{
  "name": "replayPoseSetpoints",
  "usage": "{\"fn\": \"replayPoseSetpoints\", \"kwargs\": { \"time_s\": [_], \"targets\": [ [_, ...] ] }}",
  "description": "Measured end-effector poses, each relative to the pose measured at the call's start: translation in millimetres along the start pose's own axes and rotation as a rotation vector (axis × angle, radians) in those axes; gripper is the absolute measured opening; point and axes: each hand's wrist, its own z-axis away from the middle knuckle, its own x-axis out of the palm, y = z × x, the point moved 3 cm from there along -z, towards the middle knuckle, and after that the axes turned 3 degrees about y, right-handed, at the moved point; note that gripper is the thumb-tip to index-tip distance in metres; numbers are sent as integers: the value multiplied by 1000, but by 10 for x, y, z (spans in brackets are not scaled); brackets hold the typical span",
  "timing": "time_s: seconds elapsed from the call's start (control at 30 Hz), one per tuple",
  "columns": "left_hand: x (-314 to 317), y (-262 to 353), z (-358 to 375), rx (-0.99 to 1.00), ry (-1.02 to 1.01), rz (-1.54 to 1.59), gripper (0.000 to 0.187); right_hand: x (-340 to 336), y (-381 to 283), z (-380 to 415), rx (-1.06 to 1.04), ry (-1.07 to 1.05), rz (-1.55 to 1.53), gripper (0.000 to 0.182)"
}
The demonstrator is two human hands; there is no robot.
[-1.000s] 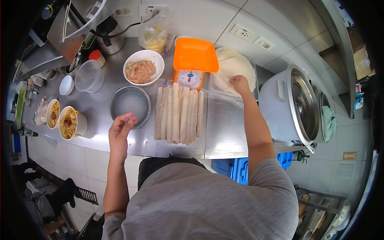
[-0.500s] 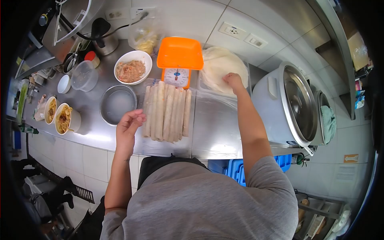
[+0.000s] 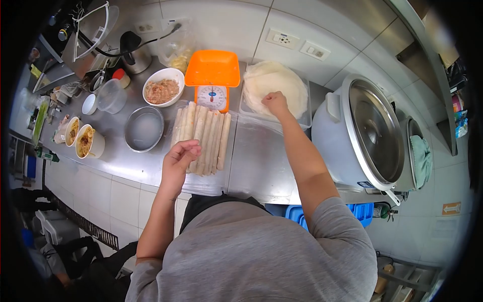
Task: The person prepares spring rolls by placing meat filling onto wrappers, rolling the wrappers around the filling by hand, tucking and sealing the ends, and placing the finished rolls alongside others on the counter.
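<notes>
My right hand [image 3: 275, 103] is closed, its fingertips pinching at the near edge of a stack of thin, pale round wrappers [image 3: 274, 80]. The stack lies in a clear plastic tray [image 3: 307, 121]. My left hand [image 3: 182, 158] hovers over the lower left part of a row of long, thin uncooked rolls [image 3: 207, 133], its fingers loosely curled and the thumb slightly apart, with nothing visible in it. The rolls lie side by side on plastic sheeting. A round metal pan [image 3: 144, 129] of cloudy liquid stands left of them.
Behind the rolls stands an orange kitchen scale [image 3: 214, 70], beside a white bowl [image 3: 179, 75] of minced filling. Two paper tubs [image 3: 95, 146] of food sit at the left. A large lidded pot [image 3: 332, 146] takes up the right side.
The view has shifted slightly. My left hand has moved right, from beside the rolls to over them. My right hand stays at the wrappers, its fingers now more tightly closed at the near edge.
</notes>
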Motion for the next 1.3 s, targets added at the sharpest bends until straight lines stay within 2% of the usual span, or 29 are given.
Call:
{"fn": "replayPoseSetpoints", "kwargs": {
  "time_s": [0.07, 0.27, 0.37, 0.47, 0.63, 0.7, 0.77, 0.83, 0.93, 1.0, 1.03, 1.13, 1.23, 1.3],
  "targets": [
    [36, -12, 27, -6, 13, 6, 29, 14, 96, -60, -19, 1, -153, 11],
    [140, 15, 11, 10, 19, -39, 28, 22, 128, -129, 132, -102, -331, 4],
    [193, 35, -30, 18, -3, -24, 30, 24, 130, -131, 90, -74, -208, 10],
    [233, 76, -61, 15, -13, -24, 30, 209, 398, -438, -26, 35, 64, 17],
    [193, 166, -87, 2, 9, 7, 30, -363, 583, -597, 597, 420, -1512, 20],
    [140, 136, -125, 12, 14, 3, 28, -963, 225, -583, 197, 643, -1254, 20],
    [108, 115, -180, 25, 15, 6, 28, -1505, -247, -516, 72, 948, -883, 26],
    [124, 113, -192, 32, 12, 10, 28, -1949, -850, -244, -188, 1055, -732, 25],
    [158, 137, -202, 65, -8, 4, 28, -2205, -1367, 155, -235, 934, -650, 20],
    [166, 152, -197, 75, -9, 11, 28, -2258, -1565, 512, -156, 733, -773, 16],
    [153, 152, -192, 73, -10, 5, 29, -2222, -1583, 657, -111, 628, -828, 14],
    [134, 150, -157, 55, -11, -12, 29, -2058, -1420, 954, -145, 441, -930, 10],
    [170, 127, -100, 67, -30, -39, 29, -1806, -999, 1135, -42, 244, -622, 9],
    [223, 70, -54, 49, -43, -61, 29, -1537, -765, 1257, -69, 163, -397, 9]
  ]
}}
